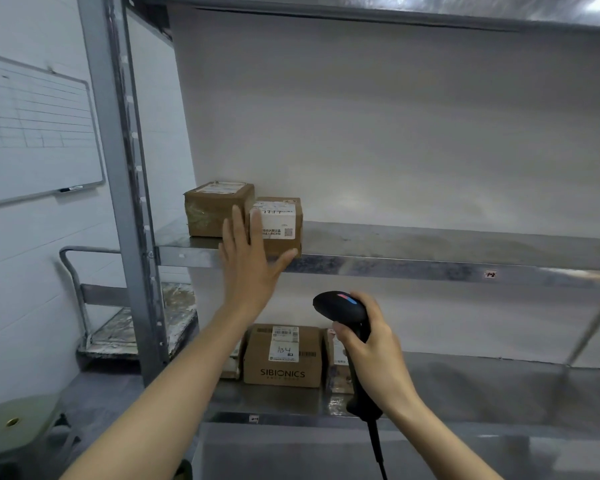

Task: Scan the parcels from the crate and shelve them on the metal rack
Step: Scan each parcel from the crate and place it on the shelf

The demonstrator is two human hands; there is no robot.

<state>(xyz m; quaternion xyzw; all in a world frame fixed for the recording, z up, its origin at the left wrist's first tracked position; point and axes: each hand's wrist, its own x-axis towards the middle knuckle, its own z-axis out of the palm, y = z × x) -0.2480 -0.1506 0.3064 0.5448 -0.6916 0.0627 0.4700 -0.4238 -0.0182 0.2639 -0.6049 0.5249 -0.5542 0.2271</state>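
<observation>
Scanner [341, 305] before SIBIONICS parcel [282, 374] (label [283, 351] A34)

At centre frame, a person's left hand [248, 268] presses flat-fingered against a labelled parcel [280, 226] beside another box [215, 207] on the metal rack [430, 268], while the right hand [374, 355] grips a black scanner [340, 306].

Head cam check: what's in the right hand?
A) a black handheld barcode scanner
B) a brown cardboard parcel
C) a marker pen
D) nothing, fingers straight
A: the right hand is curled round the grip of the black handheld barcode scanner, with its cable hanging below. The left hand has straight fingers and holds nothing.
</observation>
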